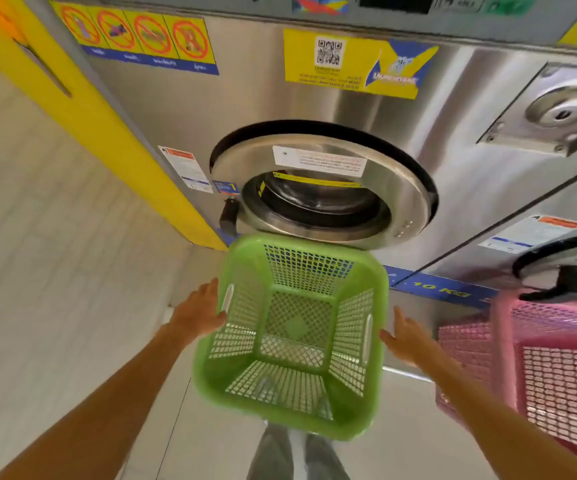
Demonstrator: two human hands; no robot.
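An empty green plastic laundry basket (211,375) hangs tilted in front of a steel front-loading washing machine (183,109), its far rim just below the round glass door (405,188). My left hand (198,313) lies flat against the basket's left side next to the handle slot, fingers straight. My right hand (403,337) is spread at the right rim, touching it or a hair away. Neither hand curls round the basket. The basket looks blurred by motion. The door's black handle (228,216) is on its left.
A pink mesh basket (557,375) stands close on the right, below a second washer door (557,258). A yellow panel (82,109) runs along the machine's left edge, beside white tiles. My trouser legs (280,455) show under the green basket.
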